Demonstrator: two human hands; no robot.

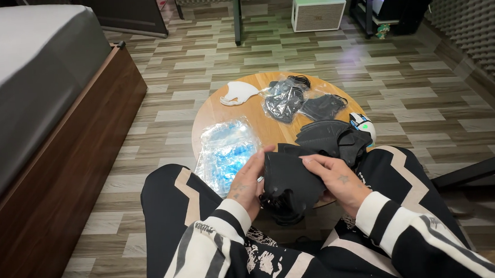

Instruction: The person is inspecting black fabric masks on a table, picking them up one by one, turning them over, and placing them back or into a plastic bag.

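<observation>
My left hand [247, 179] and my right hand [337, 177] both grip a black face mask [288, 176] over the near edge of a small round wooden table [229, 113]. Its ear loops dangle below my hands. More black masks [331, 137] lie stacked just beyond my right hand. A clear bag with black masks [284, 97] and one loose black mask [323, 107] lie farther back. A white mask [238, 92] sits at the table's far left. A pile of clear plastic wrappers [226, 150] lies next to my left hand.
A white computer mouse with a green light [363, 124] rests at the table's right edge. A bed with a wooden frame [62, 154] runs along the left. A small white amplifier [317, 11] stands on the floor at the back. My knees flank the table.
</observation>
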